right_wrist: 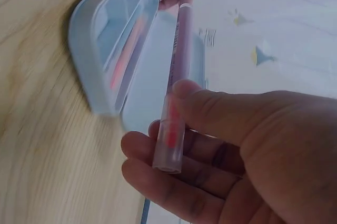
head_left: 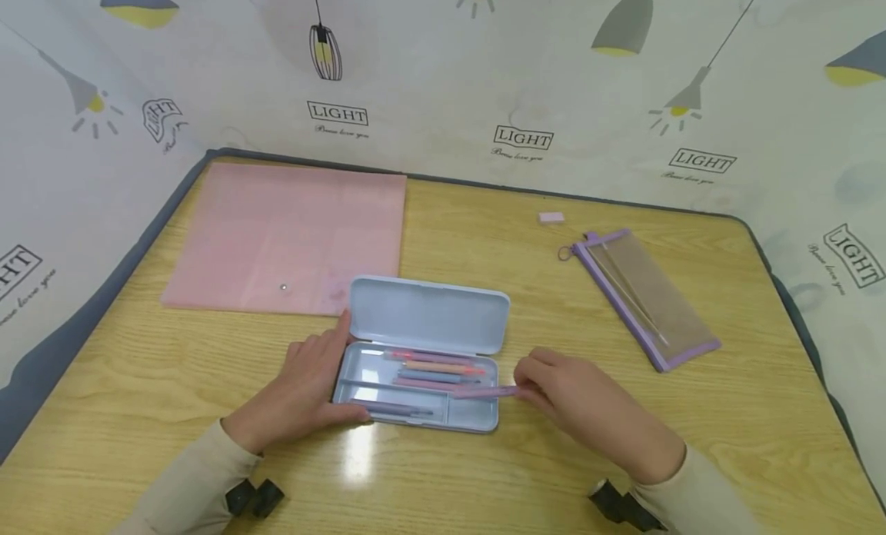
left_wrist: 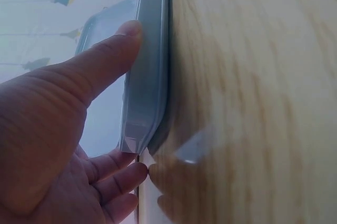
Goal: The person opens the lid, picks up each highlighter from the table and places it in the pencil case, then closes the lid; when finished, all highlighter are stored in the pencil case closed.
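Note:
A light blue pencil case lies with its lid back in the head view, several pens and pencils inside it. My left hand holds its left end, thumb along the front side and fingers at the back. The thumb presses the case's side in the left wrist view. Over the right end of the case, my right hand pinches a purple pen between thumb and fingers. The right wrist view shows this pen's clear cap with a reddish tip inside.
A pink folder lies behind the case at the left. To the right is a clear zip pouch with purple edging, and a small pink eraser sits farther back. Printed fabric walls the wooden table at the back and sides.

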Tool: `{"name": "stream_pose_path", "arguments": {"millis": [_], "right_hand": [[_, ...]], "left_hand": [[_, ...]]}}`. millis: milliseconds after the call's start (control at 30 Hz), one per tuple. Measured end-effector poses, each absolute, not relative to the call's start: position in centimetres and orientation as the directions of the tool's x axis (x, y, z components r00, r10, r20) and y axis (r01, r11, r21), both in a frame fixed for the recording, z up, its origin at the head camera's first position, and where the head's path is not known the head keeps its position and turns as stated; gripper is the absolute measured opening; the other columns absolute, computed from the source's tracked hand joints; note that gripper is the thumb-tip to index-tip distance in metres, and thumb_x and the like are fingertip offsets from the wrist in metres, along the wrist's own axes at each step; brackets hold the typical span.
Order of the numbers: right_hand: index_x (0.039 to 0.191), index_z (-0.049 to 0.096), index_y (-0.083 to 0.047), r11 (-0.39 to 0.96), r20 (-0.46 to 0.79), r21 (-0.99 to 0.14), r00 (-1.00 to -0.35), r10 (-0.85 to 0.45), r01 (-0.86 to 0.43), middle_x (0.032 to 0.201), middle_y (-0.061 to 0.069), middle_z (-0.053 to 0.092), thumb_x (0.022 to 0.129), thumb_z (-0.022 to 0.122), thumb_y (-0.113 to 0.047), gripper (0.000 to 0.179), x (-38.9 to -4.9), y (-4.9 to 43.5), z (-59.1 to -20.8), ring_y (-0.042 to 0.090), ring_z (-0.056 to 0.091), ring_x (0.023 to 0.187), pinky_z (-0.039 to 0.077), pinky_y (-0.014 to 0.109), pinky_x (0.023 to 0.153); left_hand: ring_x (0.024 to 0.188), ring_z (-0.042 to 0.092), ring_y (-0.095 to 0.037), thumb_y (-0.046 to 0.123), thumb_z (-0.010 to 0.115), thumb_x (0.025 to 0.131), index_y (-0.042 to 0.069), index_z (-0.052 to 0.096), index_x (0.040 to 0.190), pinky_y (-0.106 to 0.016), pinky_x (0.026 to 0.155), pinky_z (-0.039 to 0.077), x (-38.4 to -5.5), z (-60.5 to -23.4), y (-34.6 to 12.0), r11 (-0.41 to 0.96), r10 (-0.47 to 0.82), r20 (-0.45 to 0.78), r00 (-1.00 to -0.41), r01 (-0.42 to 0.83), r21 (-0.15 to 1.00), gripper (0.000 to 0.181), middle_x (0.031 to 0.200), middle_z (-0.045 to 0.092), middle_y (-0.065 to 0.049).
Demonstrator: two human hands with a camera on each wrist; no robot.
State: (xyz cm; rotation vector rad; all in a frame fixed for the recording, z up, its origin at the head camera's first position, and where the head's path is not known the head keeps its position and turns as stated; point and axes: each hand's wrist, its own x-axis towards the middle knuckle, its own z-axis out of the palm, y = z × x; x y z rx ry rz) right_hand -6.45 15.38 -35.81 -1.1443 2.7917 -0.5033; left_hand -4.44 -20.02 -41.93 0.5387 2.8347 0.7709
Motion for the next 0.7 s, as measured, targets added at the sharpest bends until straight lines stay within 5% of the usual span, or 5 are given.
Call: {"name": "stream_pose_path", "arguments": {"millis": [333,700], "right_hand": [[0.085,0.055,-0.017,0.609,0.006,-0.233,-0.627,-0.779,-0.758,0.07,-0.01,0.05,0.095,0.066,-0.024,0.016,-7.5,9.3,-36.0,0.003,0.038,0.057,0.035,0.02,0.051],[0.096,0.069,-0.019,0.551,-0.021,-0.173,-0.557,-0.831,-0.816,0.083,-0.005,0.069,0.096,0.063,-0.025,0.008,-7.9,6.0,-37.0,0.008,0.057,0.063,0.048,0.029,0.057]], "left_hand": [[0.115,0.046,-0.03,0.054,0.082,0.071,-0.005,0.003,0.156,-0.043,0.091,0.03,-4.5,-42.0,-20.1,0.8,0.384,-0.045,-0.922,0.309,0.514,0.13,0.144,0.046,-0.022],[0.113,0.047,-0.028,0.056,0.081,0.07,-0.004,0.002,0.156,-0.042,0.091,0.03,-4.5,-42.1,-20.2,0.794,0.384,-0.03,-0.923,0.314,0.52,0.131,0.142,0.048,-0.021]]}}
